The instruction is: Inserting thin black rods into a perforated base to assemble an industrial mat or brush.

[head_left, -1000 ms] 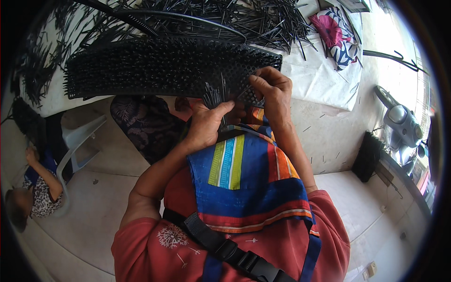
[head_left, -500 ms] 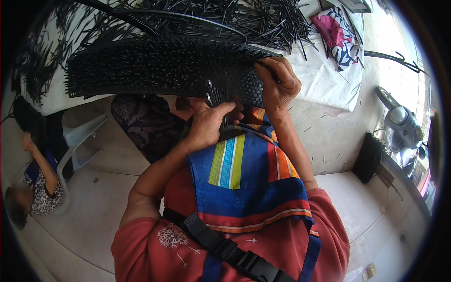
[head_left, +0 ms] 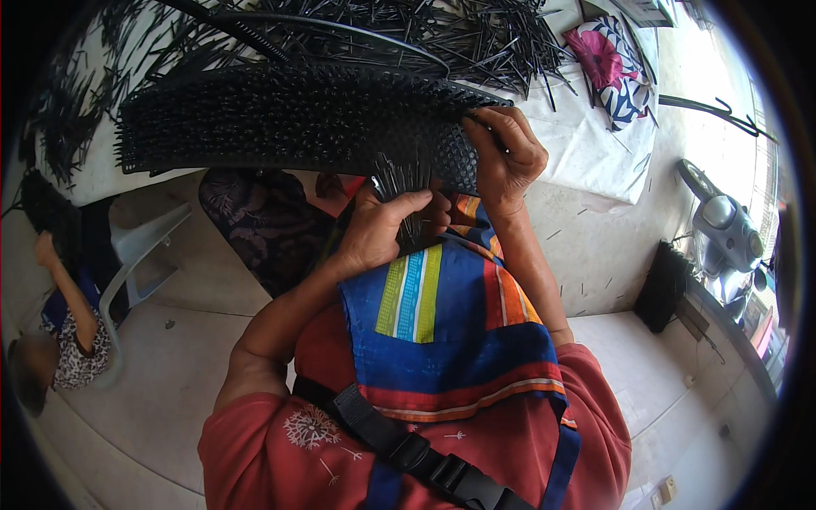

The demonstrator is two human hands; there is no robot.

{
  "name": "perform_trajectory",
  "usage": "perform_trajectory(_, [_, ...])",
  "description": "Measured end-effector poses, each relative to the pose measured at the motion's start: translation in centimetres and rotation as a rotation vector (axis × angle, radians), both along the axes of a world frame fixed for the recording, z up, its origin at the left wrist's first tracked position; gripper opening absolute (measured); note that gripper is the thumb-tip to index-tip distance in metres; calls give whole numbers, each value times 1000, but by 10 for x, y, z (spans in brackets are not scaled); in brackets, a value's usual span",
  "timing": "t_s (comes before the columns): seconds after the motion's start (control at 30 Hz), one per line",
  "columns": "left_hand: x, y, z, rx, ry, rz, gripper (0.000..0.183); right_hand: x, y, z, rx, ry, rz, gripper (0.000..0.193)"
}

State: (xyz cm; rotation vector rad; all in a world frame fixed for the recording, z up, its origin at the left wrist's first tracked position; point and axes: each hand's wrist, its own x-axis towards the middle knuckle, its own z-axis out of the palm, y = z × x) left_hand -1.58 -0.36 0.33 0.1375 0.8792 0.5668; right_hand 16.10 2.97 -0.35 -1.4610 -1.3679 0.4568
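Observation:
A long, curved black panel [head_left: 255, 127] lies across the near edge of the table, its face crowded with upright black pieces. Toward its right end is a patch of bare round holes [head_left: 455, 157]. My left hand [head_left: 374, 225] is closed around a fanned bundle of thin black sticks [head_left: 404, 178], the thumb lying over them just below the panel. At the panel's right end my right hand [head_left: 510, 157] is pinched, its fingertips against the top corner. What sits between those fingertips is hidden.
Heaps of loose black sticks [head_left: 501, 38] cover the white tabletop [head_left: 578, 153]. A patterned cloth bundle [head_left: 608, 64] lies at the far right. Another person [head_left: 76, 331] is at the left by a pale plastic chair [head_left: 127, 255]. A scooter [head_left: 722, 221] stands at the right.
The sticks in my left hand have spread into a wider fan, and that hand has shifted slightly. My right hand stays at the panel's corner, almost unmoved.

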Motion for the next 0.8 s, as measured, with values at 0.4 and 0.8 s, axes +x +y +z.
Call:
perform_trajectory(0.4, [-9, -18, -25, 80, 47, -91, 19, -14, 7, -9, -121, -152, -23, 13])
perform_trajectory(0.8, [-4, -12, -10, 26, 88, 24, 14, -4, -14, 12, -695, 29, 272, 12])
